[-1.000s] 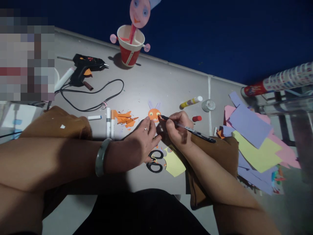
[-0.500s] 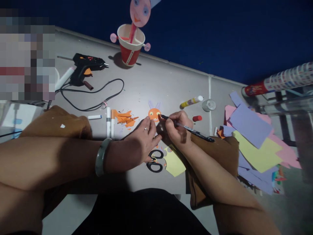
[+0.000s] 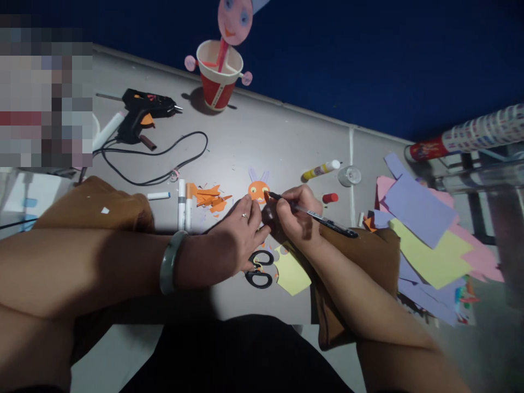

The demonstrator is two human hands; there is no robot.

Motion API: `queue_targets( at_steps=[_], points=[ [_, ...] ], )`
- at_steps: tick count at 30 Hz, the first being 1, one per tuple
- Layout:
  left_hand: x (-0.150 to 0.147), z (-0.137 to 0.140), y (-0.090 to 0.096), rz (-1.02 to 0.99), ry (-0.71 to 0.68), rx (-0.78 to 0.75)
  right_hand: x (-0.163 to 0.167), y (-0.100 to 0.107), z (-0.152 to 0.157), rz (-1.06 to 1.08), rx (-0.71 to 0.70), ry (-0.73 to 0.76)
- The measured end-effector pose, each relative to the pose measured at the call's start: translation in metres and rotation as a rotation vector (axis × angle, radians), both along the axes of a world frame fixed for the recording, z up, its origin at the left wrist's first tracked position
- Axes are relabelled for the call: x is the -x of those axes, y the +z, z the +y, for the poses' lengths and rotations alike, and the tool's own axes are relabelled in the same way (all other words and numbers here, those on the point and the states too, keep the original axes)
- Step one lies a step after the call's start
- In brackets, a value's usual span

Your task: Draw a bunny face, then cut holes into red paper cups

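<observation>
An orange paper face (image 3: 257,187) with pale yellow eyes and purple ears lies flat on the table. The fingertips of my left hand (image 3: 237,232) rest on its lower edge, fingers stretched out and the palm down. My right hand (image 3: 301,215) is closed around a black pen (image 3: 327,220), whose tip meets the face at its right eye. Below my left fingers lie black-handled scissors (image 3: 260,278); their blades are hidden under the hand. Beside the scissors is a cut piece of yellow paper (image 3: 293,273).
A black glue gun (image 3: 139,109) with its looped cord lies at back left, near a red paper cup (image 3: 219,90) bearing a pink face. Markers (image 3: 181,204) and orange scraps (image 3: 213,197) sit left. A glue stick (image 3: 321,170), small jar (image 3: 349,176) and coloured paper (image 3: 421,210) lie right.
</observation>
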State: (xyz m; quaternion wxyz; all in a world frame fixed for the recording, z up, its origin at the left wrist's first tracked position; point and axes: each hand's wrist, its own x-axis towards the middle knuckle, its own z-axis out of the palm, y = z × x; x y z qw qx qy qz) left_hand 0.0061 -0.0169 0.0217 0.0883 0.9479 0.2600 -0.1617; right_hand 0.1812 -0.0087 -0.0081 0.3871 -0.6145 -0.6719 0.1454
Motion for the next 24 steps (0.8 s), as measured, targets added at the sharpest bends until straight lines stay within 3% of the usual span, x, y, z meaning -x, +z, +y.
queue_targets(
  at_steps=[10, 24],
  points=[
    [-0.0013, 0.0033, 0.0093, 0.049, -0.017, 0.032, -0.0021, -0.0014, 0.0010, -0.010, -0.016, 0.022],
    [-0.0006, 0.0023, 0.0047, 0.013, 0.002, 0.028, -0.0047, -0.0075, -0.0013, 0.033, -0.026, -0.003]
  ],
)
